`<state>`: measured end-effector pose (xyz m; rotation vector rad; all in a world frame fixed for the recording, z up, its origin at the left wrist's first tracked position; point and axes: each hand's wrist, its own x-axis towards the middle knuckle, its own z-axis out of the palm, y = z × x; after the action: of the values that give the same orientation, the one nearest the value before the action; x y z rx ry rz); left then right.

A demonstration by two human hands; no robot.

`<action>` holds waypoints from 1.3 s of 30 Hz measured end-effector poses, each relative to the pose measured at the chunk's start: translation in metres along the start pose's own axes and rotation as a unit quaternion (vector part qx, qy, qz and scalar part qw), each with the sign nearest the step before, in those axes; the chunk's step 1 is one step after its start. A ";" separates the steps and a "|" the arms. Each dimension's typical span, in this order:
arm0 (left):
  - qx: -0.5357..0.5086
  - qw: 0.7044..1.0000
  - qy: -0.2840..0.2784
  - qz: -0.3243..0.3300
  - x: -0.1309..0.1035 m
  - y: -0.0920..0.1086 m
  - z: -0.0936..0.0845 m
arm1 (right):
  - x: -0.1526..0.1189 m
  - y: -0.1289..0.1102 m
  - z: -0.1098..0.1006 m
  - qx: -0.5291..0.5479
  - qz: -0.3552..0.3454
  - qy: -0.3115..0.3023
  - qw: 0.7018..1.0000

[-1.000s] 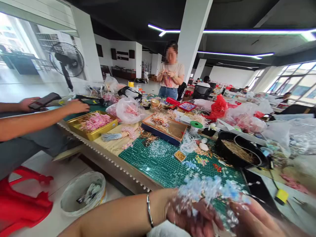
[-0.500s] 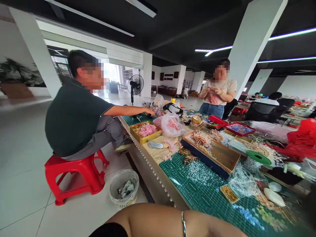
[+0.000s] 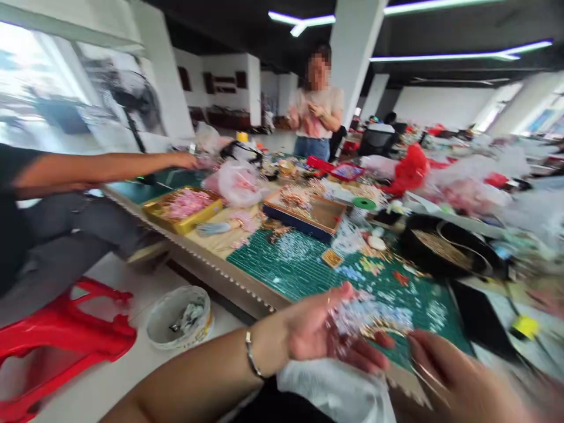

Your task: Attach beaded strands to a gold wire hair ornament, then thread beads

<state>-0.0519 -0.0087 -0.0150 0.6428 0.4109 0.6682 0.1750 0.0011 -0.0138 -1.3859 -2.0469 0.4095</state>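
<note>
A wide room with a dark ceiling and pale pillars (image 3: 356, 59) surrounds a crowded worktable, where a green gridded cutting mat (image 3: 264, 267) lies in front of me. Above the mat's near side I have a curved ornament of pale blue and clear petals on a golden band (image 3: 374, 314). My left hand (image 3: 315, 332) is spread fairly wide, thumb raised, with the ornament against its fingers; a silver bracelet (image 3: 252, 355) circles that wrist. My right hand (image 3: 456, 373), blurred, pinches the ornament's right end. White, crinkled material (image 3: 339, 390) lies beneath my hands.

On the mat are loose clear pieces (image 3: 293, 245) and a small square dish of golden bits (image 3: 325, 261). Behind them sits a shallow dark-blue box (image 3: 297, 224); to its left, a gold metal tray (image 3: 215, 210) holds pink flowers (image 3: 187, 203). A black round pan (image 3: 408, 258) stands on the right. Someone's bare arm (image 3: 110, 167) reaches in from the left, and a person in a light top (image 3: 335, 106) stands across the table.
</note>
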 end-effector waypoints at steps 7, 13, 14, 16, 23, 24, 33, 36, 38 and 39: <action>0.048 0.994 0.031 -0.093 0.009 0.014 -0.013 | -0.010 -0.016 -0.019 -0.168 -0.222 -0.189 0.942; 0.100 0.976 0.023 -0.191 0.033 0.000 -0.022 | -0.005 -0.020 -0.029 0.237 0.106 -0.381 0.887; 0.092 0.978 0.031 -0.184 0.035 -0.003 -0.022 | -0.006 -0.018 -0.025 0.325 0.168 -0.351 0.862; 0.061 0.986 0.055 -0.144 0.035 -0.007 -0.022 | -0.009 -0.014 -0.016 0.470 0.265 -0.279 0.794; 0.339 0.918 0.072 0.192 0.014 -0.011 -0.003 | -0.015 -0.016 0.000 0.629 0.350 -0.125 0.683; 0.424 0.876 0.063 0.222 0.013 -0.011 0.001 | -0.015 -0.018 0.000 0.625 0.354 -0.119 0.686; 0.439 0.883 0.116 0.121 0.024 0.002 0.014 | -0.012 -0.020 -0.018 0.034 0.014 -0.124 0.992; 0.310 0.940 0.126 0.060 0.033 0.005 0.017 | -0.010 -0.022 -0.024 -0.083 -0.117 -0.078 0.987; 0.230 0.964 0.126 0.033 0.036 0.006 0.020 | -0.008 -0.024 -0.027 -0.109 -0.158 -0.051 0.980; 0.201 0.972 0.118 0.017 0.037 0.007 0.022 | -0.008 -0.025 -0.029 -0.114 -0.166 -0.044 0.979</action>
<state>-0.0166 0.0120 0.0003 0.9591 0.7705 0.7020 0.1774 -0.0184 0.0196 -1.1352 -2.4050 0.0964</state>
